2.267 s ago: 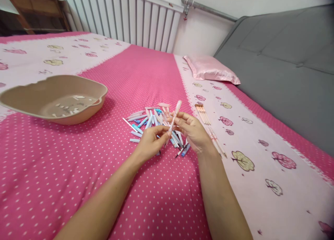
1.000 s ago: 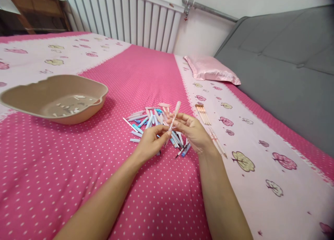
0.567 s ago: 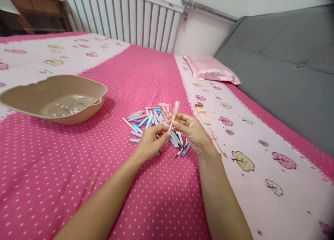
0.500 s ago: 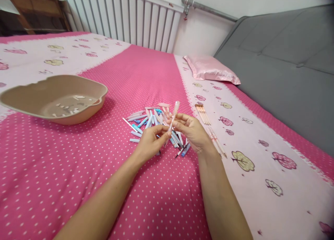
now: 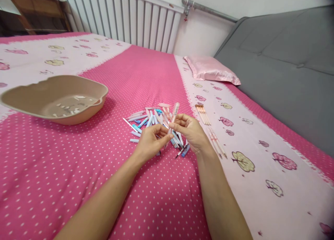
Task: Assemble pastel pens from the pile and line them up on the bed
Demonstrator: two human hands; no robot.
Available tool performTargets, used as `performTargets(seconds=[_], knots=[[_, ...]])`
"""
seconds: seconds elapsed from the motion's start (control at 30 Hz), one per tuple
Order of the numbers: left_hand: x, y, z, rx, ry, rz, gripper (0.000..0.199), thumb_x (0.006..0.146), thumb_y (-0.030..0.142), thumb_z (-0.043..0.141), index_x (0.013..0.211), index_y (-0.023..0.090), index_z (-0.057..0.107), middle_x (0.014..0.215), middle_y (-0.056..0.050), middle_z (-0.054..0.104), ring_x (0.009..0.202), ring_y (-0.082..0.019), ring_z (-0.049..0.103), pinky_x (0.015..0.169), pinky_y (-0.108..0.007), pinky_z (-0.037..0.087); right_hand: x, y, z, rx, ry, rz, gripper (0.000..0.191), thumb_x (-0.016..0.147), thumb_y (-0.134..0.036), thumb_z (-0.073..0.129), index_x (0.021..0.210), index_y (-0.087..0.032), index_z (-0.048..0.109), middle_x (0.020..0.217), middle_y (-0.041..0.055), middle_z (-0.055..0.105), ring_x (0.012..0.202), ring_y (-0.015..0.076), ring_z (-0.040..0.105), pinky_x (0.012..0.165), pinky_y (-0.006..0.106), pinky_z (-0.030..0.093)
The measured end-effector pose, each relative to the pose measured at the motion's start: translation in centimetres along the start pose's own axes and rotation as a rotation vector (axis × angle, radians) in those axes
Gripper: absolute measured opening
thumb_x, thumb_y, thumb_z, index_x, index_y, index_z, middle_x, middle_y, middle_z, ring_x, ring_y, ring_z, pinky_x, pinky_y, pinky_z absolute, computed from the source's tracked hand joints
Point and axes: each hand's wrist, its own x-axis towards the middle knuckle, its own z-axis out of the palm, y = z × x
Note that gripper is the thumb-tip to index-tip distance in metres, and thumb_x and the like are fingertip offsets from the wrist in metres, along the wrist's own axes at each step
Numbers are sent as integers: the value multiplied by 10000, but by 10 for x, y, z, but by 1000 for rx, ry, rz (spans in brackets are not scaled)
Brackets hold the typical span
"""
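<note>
Between my two hands is a pale pink pen point(image 5: 175, 109), tilted, its clear upper end pointing up and away from me. My left hand point(image 5: 153, 141) pinches the lower part between thumb and fingers. The fingers of my right hand point(image 5: 191, 130) close on the pen higher up. Beneath and behind the hands lies a loose pile of pen parts point(image 5: 149, 120) in white, pale pink and blue, partly hidden by my fingers. To the right, several peach pens point(image 5: 203, 114) lie side by side, with a few pink-and-white pens point(image 5: 217, 142) nearer to me.
A beige plastic basin point(image 5: 70, 109) holding small white pieces stands at the left on the pink dotted bedspread point(image 5: 125, 198). A pink pillow point(image 5: 210, 69) rests at the far right by the grey headboard point(image 5: 281, 59). A white radiator point(image 5: 127, 19) lines the wall.
The pen has turned slightly in my fingers, so dark marking now shows on its upper part. My right hand has shifted a little; the other things have stayed in place.
</note>
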Motion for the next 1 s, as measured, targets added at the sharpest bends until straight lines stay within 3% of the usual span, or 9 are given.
performTargets(seconds=[0.2,0.37,0.6,0.77,1.0], knots=[[-1,3,1,1,-16,-2,184,705,296,678,696,137,585,592,8,578,519,-88,511,501,-215,404,1,1,2,-1,-4,11,419,476,-337,864,772,-185,611,669,-33,622,628,100,572,586,220,452],[-1,4,1,-14,-43,-7,196,708,316,670,715,139,584,626,-2,590,526,-96,517,507,-228,408,0,3,2,-20,-17,-12,372,516,-341,851,779,-181,642,714,-18,634,672,113,589,658,249,479],[-1,5,-1,-39,-139,25,217,792,348,568,801,133,596,614,8,557,531,-100,488,523,-234,383,-3,-5,0,118,-138,28,360,715,-333,736,1040,-218,634,1006,46,700,966,168,626,870,319,489],[-1,8,-2,-35,-176,49,241,827,361,523,718,147,545,605,19,511,548,-101,471,550,-241,378,-3,-6,-2,141,-156,37,334,728,-267,717,1049,-220,639,946,33,725,937,170,647,896,339,482],[-1,3,-1,-18,-156,26,213,806,340,536,798,131,579,636,8,533,548,-97,466,528,-233,375,-2,-4,-2,118,-104,36,380,644,-255,790,993,-199,650,850,17,719,847,148,656,844,302,488]])
